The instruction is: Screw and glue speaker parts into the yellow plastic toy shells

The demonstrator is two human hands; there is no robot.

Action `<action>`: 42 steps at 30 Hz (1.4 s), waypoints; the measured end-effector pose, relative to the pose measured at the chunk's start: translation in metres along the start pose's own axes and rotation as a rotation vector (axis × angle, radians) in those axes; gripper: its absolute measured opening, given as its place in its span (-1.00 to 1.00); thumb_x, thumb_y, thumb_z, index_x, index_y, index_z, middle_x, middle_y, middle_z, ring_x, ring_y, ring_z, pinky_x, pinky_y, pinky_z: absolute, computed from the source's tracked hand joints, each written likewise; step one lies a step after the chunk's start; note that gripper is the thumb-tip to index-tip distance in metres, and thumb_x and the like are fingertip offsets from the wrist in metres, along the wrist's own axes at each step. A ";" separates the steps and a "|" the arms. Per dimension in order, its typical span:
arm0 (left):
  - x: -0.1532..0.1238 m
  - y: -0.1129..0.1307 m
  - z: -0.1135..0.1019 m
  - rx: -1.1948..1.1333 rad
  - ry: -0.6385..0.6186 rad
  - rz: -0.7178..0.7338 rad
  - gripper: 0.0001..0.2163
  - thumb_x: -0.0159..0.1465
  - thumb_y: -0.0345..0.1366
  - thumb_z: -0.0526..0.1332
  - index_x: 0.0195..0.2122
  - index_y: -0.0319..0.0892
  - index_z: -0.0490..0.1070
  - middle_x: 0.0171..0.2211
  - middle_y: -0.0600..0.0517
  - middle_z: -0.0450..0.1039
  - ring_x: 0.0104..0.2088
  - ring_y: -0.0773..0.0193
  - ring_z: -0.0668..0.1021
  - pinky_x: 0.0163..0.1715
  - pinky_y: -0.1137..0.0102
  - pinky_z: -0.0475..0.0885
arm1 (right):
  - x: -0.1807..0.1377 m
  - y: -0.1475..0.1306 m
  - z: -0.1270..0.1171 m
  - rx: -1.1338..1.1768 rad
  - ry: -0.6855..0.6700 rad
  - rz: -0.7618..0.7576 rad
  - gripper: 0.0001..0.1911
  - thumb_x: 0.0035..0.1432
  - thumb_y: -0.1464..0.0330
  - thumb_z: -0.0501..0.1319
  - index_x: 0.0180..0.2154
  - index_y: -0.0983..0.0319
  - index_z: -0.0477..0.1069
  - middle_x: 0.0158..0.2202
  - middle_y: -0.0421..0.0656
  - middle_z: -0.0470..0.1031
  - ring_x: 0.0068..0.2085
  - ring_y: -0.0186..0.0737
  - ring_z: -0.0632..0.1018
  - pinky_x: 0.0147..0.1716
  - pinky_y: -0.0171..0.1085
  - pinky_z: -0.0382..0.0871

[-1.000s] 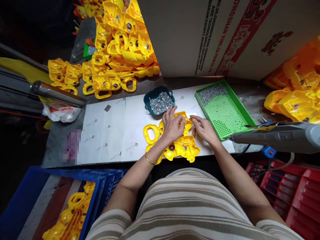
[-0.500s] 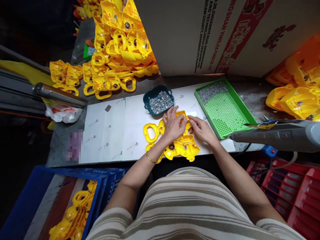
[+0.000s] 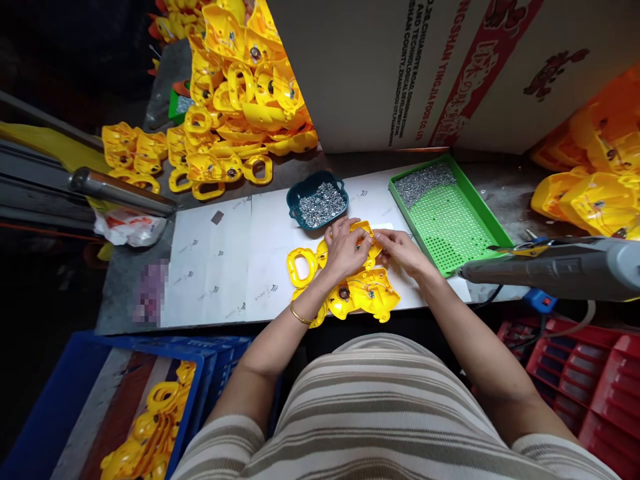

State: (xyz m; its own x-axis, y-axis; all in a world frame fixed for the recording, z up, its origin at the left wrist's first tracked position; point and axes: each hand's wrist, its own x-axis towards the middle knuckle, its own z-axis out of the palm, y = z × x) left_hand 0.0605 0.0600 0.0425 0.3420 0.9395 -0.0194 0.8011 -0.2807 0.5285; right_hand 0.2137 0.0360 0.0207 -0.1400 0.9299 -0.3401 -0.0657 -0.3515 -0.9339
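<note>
A yellow plastic toy shell half (image 3: 323,253) with a loop handle (image 3: 301,268) lies on the white sheet (image 3: 210,267). My left hand (image 3: 346,252) reaches over it with bent fingers on the shell, covering its middle. At the shell's right end, the thumb and fingertips of my right hand (image 3: 400,250) are pinched together. What they hold is too small to make out. Nearer my body is a second shell half (image 3: 383,293), open side up, showing a round dark part (image 3: 343,293) and thin wires. My left forearm hides some of it.
A dark green basket (image 3: 295,217) of small screws stands beyond my hands. On the right is a green tray (image 3: 483,213) with metal pieces; a grey tool (image 3: 540,267) juts in near it. Yellow shells (image 3: 250,100) pile up behind, beside a large carton (image 3: 360,80). A blue crate (image 3: 197,380) sits lower left.
My left hand's fingers have drawn in slightly over the shell. My right hand has shifted a little at the shell's right end. The shells and containers stay put.
</note>
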 end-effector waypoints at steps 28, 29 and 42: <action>-0.096 0.001 -0.107 0.030 -0.067 0.623 -0.69 0.29 -0.18 0.25 0.03 -0.12 0.38 -0.15 0.03 0.58 -0.23 0.30 0.60 -0.22 0.42 0.50 | -0.107 -0.020 0.052 -0.081 -0.325 -0.119 -0.47 0.21 0.08 0.14 0.10 0.24 0.32 0.08 0.00 0.43 0.06 -0.08 0.46 0.03 -0.10 0.38; -0.099 -0.001 -0.104 0.024 -0.065 0.641 -0.71 0.29 -0.18 0.25 0.01 -0.11 0.40 -0.17 0.05 0.59 -0.24 0.31 0.60 -0.24 0.43 0.51 | -0.110 -0.014 0.053 -0.069 -0.330 -0.098 -0.47 0.21 0.07 0.15 0.11 0.24 0.32 0.08 0.00 0.43 0.09 -0.07 0.44 0.06 -0.09 0.36; -0.081 -0.006 -0.082 -0.064 -0.345 0.328 -0.37 0.12 0.12 0.31 0.17 -0.03 0.30 0.08 -0.05 0.45 0.04 0.09 0.50 0.00 0.22 0.45 | -0.119 -0.009 0.019 -0.047 -0.188 0.078 -0.35 0.17 -0.03 0.13 0.13 0.27 0.28 -0.45 -0.23 0.35 -0.56 -0.41 0.30 -0.58 -0.35 0.16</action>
State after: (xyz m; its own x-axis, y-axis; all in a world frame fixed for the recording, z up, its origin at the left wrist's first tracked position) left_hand -0.0119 0.0018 0.1107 0.7236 0.6802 -0.1173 0.5954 -0.5291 0.6046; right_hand 0.2119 -0.0732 0.0715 -0.3248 0.8619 -0.3894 -0.0022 -0.4124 -0.9110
